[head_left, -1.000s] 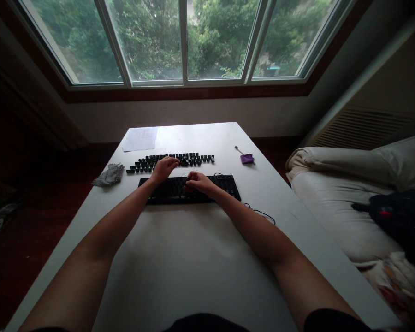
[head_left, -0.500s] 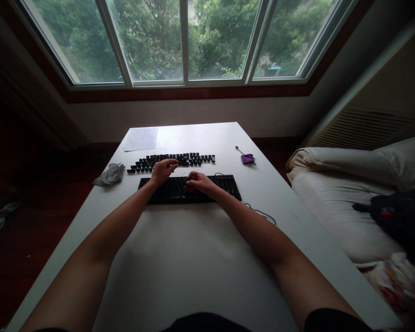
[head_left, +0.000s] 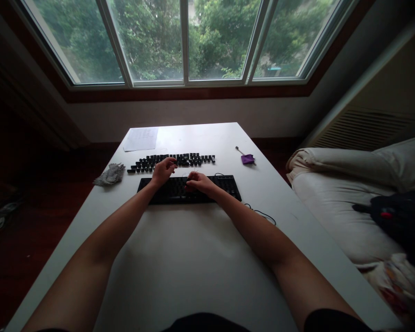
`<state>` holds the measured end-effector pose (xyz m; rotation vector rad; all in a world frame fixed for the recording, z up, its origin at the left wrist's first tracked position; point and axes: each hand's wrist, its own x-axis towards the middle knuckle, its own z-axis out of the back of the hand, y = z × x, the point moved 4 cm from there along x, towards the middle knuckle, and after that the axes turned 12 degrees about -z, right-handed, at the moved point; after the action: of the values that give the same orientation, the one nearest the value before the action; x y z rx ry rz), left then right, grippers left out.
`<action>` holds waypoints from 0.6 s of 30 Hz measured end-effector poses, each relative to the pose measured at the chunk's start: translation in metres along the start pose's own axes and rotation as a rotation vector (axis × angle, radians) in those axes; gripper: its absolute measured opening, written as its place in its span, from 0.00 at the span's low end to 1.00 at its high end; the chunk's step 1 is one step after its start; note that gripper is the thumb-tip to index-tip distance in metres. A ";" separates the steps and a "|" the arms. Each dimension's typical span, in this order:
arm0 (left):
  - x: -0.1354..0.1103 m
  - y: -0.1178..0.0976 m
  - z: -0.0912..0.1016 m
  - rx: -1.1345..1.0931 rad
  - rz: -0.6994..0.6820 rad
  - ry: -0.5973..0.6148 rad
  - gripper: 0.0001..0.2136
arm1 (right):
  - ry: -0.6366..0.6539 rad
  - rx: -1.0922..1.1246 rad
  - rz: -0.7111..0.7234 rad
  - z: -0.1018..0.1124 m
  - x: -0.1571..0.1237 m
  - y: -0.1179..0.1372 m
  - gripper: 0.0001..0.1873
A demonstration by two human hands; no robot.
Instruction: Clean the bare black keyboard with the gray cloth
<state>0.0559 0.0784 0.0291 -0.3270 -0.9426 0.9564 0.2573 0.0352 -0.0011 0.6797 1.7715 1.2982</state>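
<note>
A black keyboard point(head_left: 224, 186) lies across the middle of the white table point(head_left: 193, 258). Just behind it, loose black keycaps point(head_left: 197, 159) are laid out in rows. My left hand point(head_left: 163, 169) hovers over the keyboard's far edge, its fingers curled and the fingertips at the keycap rows; what they pinch is too small to make out. My right hand point(head_left: 199, 181) rests on the keyboard's middle. Its fingers are closed around a thin wire tool that sticks up faintly from them.
A sheet of paper point(head_left: 140, 138) lies at the far left corner and a grey cloth point(head_left: 109, 174) at the left edge. A small purple item with a stick point(head_left: 247, 158) sits far right. The keyboard's cable point(head_left: 263, 213) trails right. A bed with a pillow point(head_left: 346, 203) adjoins the table.
My left hand has drawn back slightly from the keycap rows toward the keyboard. My right hand has stayed on the keyboard.
</note>
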 end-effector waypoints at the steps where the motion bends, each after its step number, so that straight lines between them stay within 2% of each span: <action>1: 0.000 0.001 0.000 0.006 0.007 -0.003 0.12 | -0.002 0.001 -0.001 0.000 0.000 0.000 0.15; 5: 0.001 0.003 0.001 0.076 0.032 -0.014 0.12 | -0.006 0.002 -0.007 0.000 -0.001 0.000 0.15; 9: 0.005 0.004 0.005 0.238 0.018 -0.007 0.11 | -0.009 0.002 -0.016 -0.001 -0.001 0.001 0.14; 15: 0.012 0.007 0.014 0.454 -0.138 0.036 0.10 | 0.000 -0.008 -0.003 -0.001 -0.001 0.002 0.14; 18: 0.013 0.014 0.013 0.535 -0.142 0.095 0.09 | 0.002 -0.006 -0.002 0.000 -0.001 0.001 0.15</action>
<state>0.0402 0.0948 0.0350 0.1448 -0.5845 1.0128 0.2572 0.0347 -0.0002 0.6729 1.7685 1.3028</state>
